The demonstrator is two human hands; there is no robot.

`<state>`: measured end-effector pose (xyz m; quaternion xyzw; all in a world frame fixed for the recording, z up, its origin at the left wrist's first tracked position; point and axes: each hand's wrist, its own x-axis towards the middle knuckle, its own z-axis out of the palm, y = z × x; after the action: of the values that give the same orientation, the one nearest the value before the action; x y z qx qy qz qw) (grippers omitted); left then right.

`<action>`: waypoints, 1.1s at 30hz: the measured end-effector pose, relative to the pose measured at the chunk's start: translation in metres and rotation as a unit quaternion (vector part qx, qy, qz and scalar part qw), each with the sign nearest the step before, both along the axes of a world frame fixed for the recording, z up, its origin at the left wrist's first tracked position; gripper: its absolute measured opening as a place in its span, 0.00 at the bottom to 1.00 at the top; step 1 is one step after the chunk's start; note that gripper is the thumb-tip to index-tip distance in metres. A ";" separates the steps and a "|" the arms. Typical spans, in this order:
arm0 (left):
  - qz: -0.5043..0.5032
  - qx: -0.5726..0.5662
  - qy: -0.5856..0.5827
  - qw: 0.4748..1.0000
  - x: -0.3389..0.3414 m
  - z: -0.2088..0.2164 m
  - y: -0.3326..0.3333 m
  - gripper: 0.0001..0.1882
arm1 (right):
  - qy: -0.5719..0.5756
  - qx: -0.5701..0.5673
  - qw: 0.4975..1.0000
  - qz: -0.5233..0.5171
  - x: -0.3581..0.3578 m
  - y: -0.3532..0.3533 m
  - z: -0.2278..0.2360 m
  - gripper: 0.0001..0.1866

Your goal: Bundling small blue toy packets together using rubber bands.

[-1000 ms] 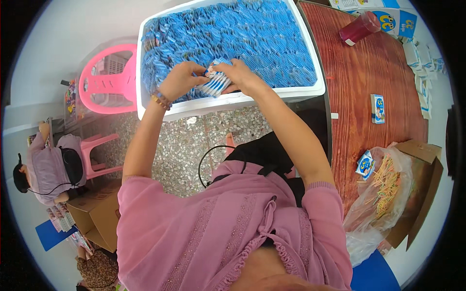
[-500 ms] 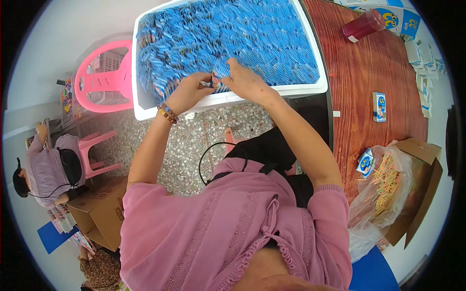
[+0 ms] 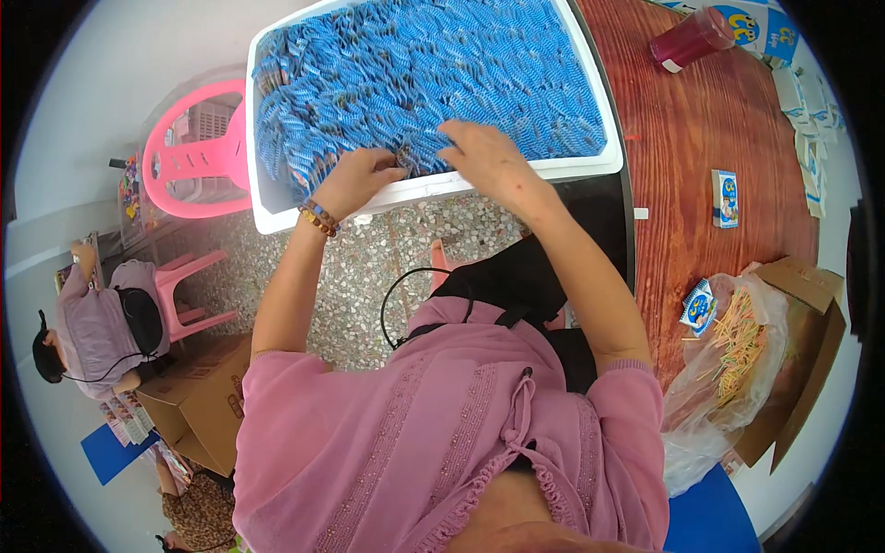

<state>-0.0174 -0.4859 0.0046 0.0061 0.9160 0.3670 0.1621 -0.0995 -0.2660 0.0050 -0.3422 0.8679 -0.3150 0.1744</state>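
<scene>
A white foam box (image 3: 442,185) is packed with rows of small blue-and-white striped packets (image 3: 433,74) standing on edge. Both hands reach over its near wall. My left hand (image 3: 358,181), with beaded bracelets at the wrist, rests by the packets near the front edge, its thumb and fingertips slightly apart. To its right, my right hand (image 3: 495,164) has its fingers and thumb spread over the tops of the packets. A gap with darker packet edges shows between the two hands. No packet is visibly lifted out by either one.
A red wood-grain table (image 3: 678,166) stands at right, holding a dark red jar (image 3: 691,40), a single packet (image 3: 725,198) and a plastic bag of thin coloured sticks (image 3: 737,346). At left are a pink chair (image 3: 189,147), a cardboard box (image 3: 194,396) and other people.
My hands have moved apart slightly: the right one has shifted right and a little nearer, its fingers spreading. The packet edge seen between them is no longer pinched.
</scene>
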 end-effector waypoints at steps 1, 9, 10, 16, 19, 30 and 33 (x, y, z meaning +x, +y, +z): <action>0.001 -0.037 -0.007 0.999 0.000 0.006 0.002 0.16 | 0.009 -0.013 1.000 -0.007 -0.005 0.004 0.001 0.16; 0.117 -0.080 0.032 0.989 -0.011 0.011 0.029 0.16 | 0.081 0.069 0.994 -0.018 -0.005 -0.005 0.012 0.11; 0.102 -0.125 0.062 0.985 -0.013 0.009 0.035 0.17 | 0.085 0.088 0.993 -0.004 -0.004 -0.009 0.011 0.11; 0.031 -0.166 0.031 0.985 -0.018 -0.006 0.037 0.20 | 0.116 0.158 0.980 -0.021 -0.002 -0.013 -0.003 0.08; 0.040 -0.154 0.045 0.986 -0.019 -0.001 0.036 0.19 | 0.043 0.115 0.992 -0.017 -0.006 0.006 0.010 0.09; -0.022 -0.087 0.146 0.985 -0.040 0.037 0.054 0.13 | -0.051 -0.222 0.887 -0.402 0.098 0.209 0.018 0.11; -0.092 -0.007 0.154 0.984 -0.053 0.037 0.090 0.12 | -0.095 -0.252 0.826 -0.494 0.146 0.232 0.007 0.10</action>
<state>-0.0703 -0.3955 0.0418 0.1454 0.9281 0.3389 0.0521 0.0467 -0.0337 0.0117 0.1322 0.7904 -0.5980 -0.0154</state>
